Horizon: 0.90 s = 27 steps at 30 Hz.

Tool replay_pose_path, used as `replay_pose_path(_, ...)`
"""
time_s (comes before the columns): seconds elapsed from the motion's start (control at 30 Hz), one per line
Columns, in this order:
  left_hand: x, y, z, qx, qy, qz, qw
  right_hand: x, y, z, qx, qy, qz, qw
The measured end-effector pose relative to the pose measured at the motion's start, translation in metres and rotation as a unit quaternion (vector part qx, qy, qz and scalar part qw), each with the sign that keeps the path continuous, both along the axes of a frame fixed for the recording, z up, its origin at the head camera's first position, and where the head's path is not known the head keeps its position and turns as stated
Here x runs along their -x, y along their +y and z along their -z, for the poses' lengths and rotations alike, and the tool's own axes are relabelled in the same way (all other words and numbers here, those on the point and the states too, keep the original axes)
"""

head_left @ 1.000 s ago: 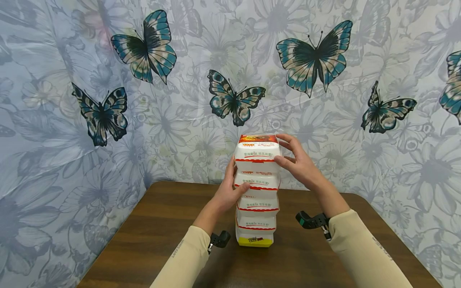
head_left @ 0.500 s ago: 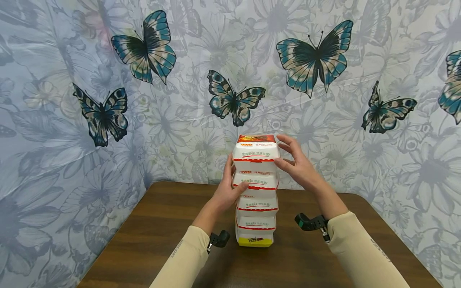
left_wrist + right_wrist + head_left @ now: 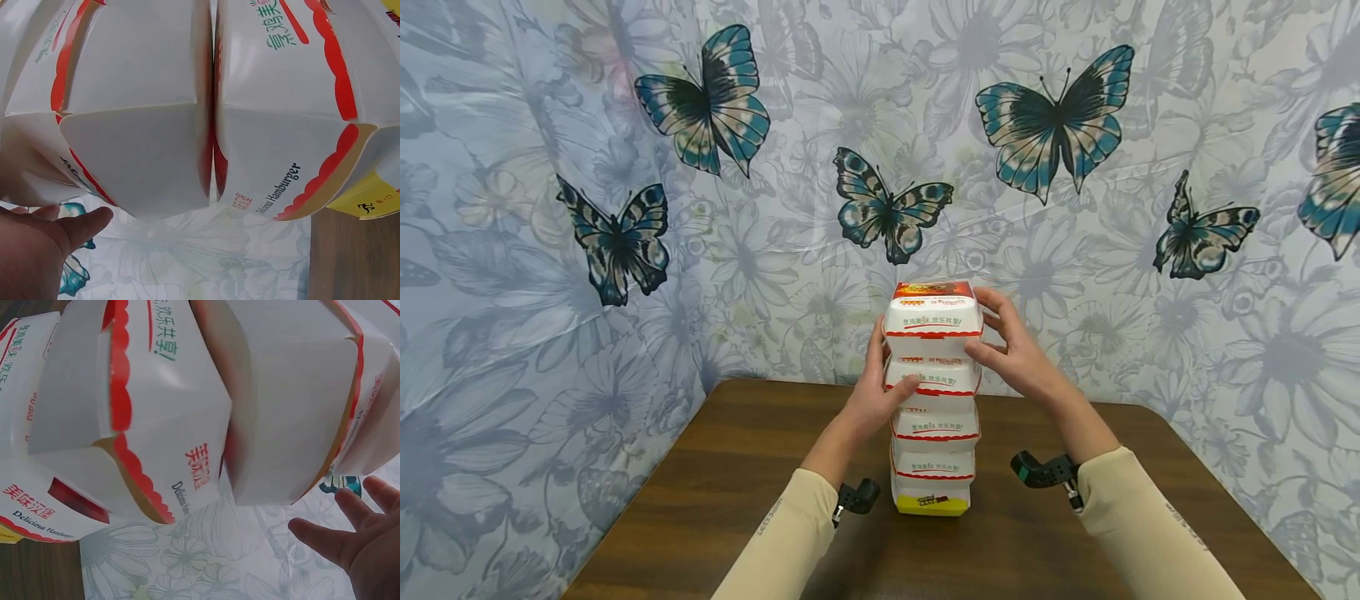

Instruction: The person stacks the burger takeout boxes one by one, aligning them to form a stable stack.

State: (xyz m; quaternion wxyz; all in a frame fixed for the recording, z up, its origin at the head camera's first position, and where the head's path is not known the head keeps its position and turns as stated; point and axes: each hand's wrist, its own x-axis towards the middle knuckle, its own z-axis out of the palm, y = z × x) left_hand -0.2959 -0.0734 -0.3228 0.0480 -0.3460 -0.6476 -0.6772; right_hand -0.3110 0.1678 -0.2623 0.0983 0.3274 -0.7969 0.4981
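Note:
Several white burger boxes with red scalloped trim stand as a column, the upper ones [image 3: 934, 323] over a bottom box with a yellow base [image 3: 947, 506]. My left hand [image 3: 874, 400] holds the column's left side, thumb on the front of the second box [image 3: 943, 385] and fingers along its side. At the top box's right side is my right hand [image 3: 1018, 358], thumb overlapping its lower front corner and fingers spread toward the back. In the right wrist view those fingers [image 3: 359, 522] are extended beside the boxes. "Delicious Hamburger" lettering shows on the sides.
The column stands on a brown wooden table [image 3: 737, 475] with rounded far corners. Behind it hangs a pale floral backdrop [image 3: 790, 275] with teal butterflies. Each wrist carries a small black camera mount [image 3: 1045, 471].
My right hand has shifted slightly left, bringing its thumb lower onto the top box's corner. The top box sits a little further left than a second ago. My left hand stays nearly in place.

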Motion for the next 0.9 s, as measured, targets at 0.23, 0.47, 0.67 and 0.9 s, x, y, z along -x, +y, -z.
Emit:
replay_pose_path(0.23,0.016,0.005,0.014,-0.005,0.03,-0.004,0.9995,-0.001,-0.001,0.003,0.012,-0.005,-0.012,1.0)
replay_pose_path(0.47,0.007,0.007,0.005,-0.003,0.014,-0.008,0.9999,-0.002,-0.001,0.005,0.018,-0.004,-0.011,1.0)
replay_pose_path(0.67,-0.01,0.006,-0.01,0.016,-0.009,-0.019,0.9996,-0.001,0.001,0.008,0.031,-0.008,-0.012,0.999)
replay_pose_path(0.9,0.003,0.008,0.003,0.025,-0.003,-0.037,0.999,-0.004,0.005,0.01,0.048,-0.004,-0.014,0.999)
